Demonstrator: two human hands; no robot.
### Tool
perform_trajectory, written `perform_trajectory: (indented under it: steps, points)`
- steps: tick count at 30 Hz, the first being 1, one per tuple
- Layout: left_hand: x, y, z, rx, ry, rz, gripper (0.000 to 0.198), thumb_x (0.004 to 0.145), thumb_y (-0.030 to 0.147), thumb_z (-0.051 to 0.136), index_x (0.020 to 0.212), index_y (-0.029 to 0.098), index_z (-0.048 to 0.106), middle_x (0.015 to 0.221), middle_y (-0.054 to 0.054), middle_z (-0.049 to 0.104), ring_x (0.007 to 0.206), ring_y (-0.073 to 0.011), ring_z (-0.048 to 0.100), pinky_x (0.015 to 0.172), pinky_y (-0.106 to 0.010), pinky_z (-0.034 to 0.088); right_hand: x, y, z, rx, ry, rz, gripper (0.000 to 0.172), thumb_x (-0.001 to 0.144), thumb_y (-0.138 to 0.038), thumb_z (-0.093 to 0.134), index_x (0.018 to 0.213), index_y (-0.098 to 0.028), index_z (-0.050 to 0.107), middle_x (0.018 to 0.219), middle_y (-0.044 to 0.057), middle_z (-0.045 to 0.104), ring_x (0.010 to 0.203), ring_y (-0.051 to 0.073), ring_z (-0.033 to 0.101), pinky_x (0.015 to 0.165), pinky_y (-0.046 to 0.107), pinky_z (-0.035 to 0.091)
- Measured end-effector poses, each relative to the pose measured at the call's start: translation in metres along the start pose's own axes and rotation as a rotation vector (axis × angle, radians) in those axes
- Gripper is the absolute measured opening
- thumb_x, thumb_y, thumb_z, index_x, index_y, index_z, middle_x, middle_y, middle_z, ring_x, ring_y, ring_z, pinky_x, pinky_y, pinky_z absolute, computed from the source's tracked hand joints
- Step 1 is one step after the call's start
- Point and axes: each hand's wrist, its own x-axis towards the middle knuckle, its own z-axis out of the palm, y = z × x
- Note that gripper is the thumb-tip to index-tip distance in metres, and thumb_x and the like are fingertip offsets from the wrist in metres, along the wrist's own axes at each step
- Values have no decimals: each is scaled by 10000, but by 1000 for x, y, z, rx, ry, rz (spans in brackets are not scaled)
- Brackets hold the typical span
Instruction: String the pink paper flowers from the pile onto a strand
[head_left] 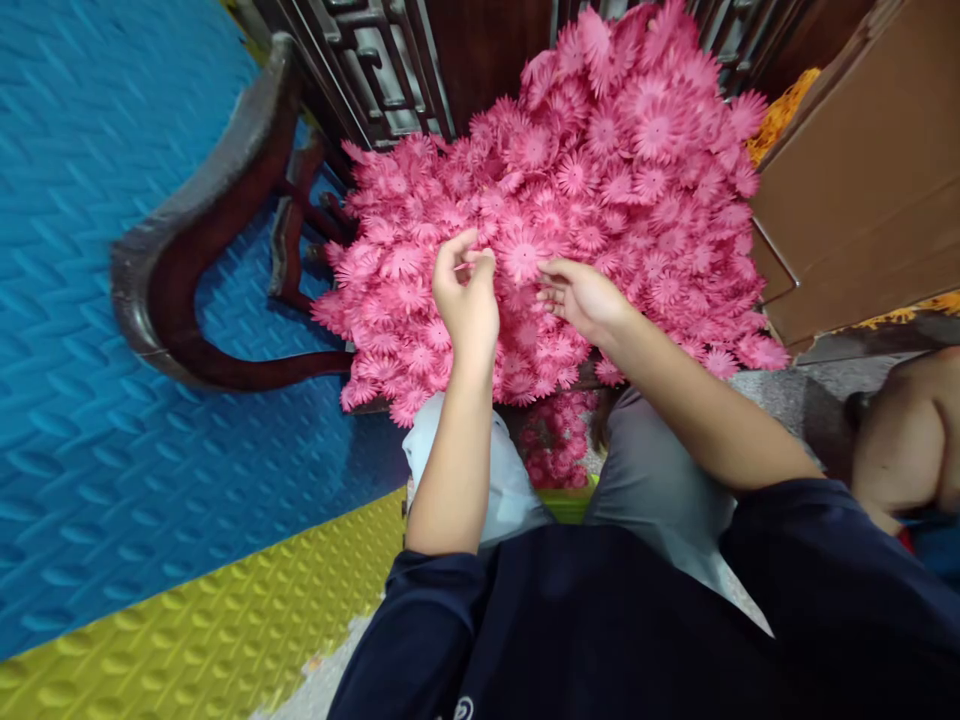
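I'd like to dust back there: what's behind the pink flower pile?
Dark wooden panelling with latticework shows above the pink flower pile; whatever lies lower behind it is covered and cannot be seen.

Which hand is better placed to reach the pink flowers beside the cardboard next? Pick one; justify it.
The right hand, probably: it is nearer the cardboard, on that side of the large pink flower between the hands. The left hand is farther off, on the flower's other side.

You have matt, papery-looking pink flowers [574, 175] before you, a smooth, glossy wooden armrest [166, 285], an embossed, rubbery-looking blue mat [97, 200] and dull cardboard [877, 150].
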Motion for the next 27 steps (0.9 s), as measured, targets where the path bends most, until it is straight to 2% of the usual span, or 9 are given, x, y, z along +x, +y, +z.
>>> perform_trajectory:
  steps: [5,12,17,22,27]
  points:
    - [-8,9,1,146,-197,112,30,750,216,702,764,216,675,789,-5,631,735,-137,570,727,-270,453,-2,-4,-2,-39,-66,-75,31,725,-186,629,722,-162,610,671,-47,608,528,31,529,495,170,373]
    - [-10,14,-2,342,-192,229,56,738,207,715,701,240,688,791,-28,593,826,-204,571,796,-343,430,-5,-9,-6,-86,-121,-117,77,720,-239,700,722,-170,665,692,-33,623,536,34,525,499,176,401]
    - [-11,15,-2,356,-255,287,101,731,142,677,710,241,670,786,-12,590,840,-194,568,876,-367,429,-7,-12,-8,-115,-84,-76,47,736,-202,693,717,-163,674,674,-25,631,533,36,521,527,173,426]
    - [-10,10,0,283,-250,222,95,743,132,649,684,206,636,781,-12,586,751,-159,555,781,-317,448,-9,-10,-5,-89,-106,-51,66,766,-214,684,729,-161,671,679,-27,635,546,37,533,527,169,423]
    - [-8,8,2,77,-268,42,154,752,84,614,639,187,603,705,0,570,701,-129,539,717,-262,435,-11,-9,-1,-56,-132,-44,117,762,-278,711,735,-178,657,687,-33,634,569,39,544,545,172,423]
